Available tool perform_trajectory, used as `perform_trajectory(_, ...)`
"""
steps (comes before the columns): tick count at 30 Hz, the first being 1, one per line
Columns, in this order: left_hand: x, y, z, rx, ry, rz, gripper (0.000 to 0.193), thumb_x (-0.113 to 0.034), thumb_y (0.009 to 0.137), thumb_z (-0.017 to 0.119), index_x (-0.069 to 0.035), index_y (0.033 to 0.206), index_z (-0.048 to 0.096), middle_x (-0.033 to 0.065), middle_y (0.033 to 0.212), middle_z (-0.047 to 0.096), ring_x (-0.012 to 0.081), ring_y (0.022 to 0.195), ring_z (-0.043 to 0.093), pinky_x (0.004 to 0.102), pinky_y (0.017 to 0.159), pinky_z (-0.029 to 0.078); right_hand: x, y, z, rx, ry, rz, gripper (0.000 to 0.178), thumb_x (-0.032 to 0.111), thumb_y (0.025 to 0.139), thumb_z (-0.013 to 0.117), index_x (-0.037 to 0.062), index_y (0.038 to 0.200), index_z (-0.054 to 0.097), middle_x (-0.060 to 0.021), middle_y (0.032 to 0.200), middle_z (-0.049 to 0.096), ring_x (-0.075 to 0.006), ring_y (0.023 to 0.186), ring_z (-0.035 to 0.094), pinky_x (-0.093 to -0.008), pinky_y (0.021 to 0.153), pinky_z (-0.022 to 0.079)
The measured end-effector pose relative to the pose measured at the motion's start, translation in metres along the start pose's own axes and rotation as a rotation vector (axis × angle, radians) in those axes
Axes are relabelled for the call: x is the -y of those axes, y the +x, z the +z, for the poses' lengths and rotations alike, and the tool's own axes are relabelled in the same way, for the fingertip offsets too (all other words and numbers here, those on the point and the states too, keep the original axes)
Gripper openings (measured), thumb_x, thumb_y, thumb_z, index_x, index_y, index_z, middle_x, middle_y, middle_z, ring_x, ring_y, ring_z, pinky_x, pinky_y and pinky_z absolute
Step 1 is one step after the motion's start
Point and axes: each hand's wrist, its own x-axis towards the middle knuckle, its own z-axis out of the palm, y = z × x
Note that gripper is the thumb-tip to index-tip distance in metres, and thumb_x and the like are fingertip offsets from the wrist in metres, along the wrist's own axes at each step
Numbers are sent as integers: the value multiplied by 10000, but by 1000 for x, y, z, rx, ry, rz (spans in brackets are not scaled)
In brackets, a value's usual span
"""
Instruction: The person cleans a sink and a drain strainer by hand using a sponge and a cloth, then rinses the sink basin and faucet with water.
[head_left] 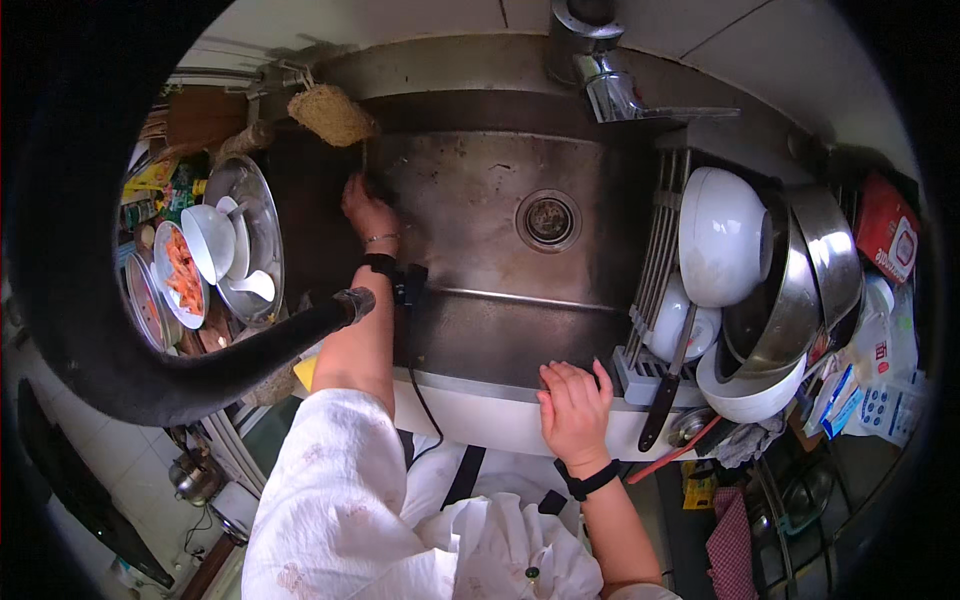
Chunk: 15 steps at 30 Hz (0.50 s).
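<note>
Pale lettering is borne by a red packet (pixel 888 228) toward the bench's right edge; nearer the front, a red printed character is seen on a clear plastic bag (pixel 888 345), and blue print on a white sheet (pixel 885 408). Toward the left edge, orange-red food (pixel 183 270) is held in a white oval plate (pixel 191 317), and beside it a white bowl (pixel 208 243) and a white spoon (pixel 257 285) are borne by a metal basin (pixel 262 200). Just right of the sink (pixel 480 180), a large white bowl (pixel 715 235) is tilted on its side by a rack (pixel 668 215).

A brown fibrous scrubber (pixel 332 115) is hung at the sink's left rear corner. Near it, the left hand (pixel 370 215) is extended with fingers partly hidden; whether anything is pinched cannot be told. The right hand (pixel 577 415) is held with fingers slightly spread at the sink's front edge; contact cannot be told.
</note>
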Motion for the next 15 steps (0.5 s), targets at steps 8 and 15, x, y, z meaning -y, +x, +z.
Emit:
perform_trajectory(8,1,-2,64,157,14,-171,406,-58,739,533,-17,1143,535,193,1174,520,364,1084,473,428,928,382,-2,0,-1,16,-9,8,297,214,779,586,72,1040,588,-56,1042,580,-203,990,544,-435,995,290)
perform_trajectory(15,-78,-10,83,177,-87,285,426,-28,700,537,-57,1126,543,196,1071,556,375,1015,506,438,896,396,0,-1,0,-4,24,15,272,189,781,577,76,1027,597,-54,1039,581,-206,991,545,-437,999,278)
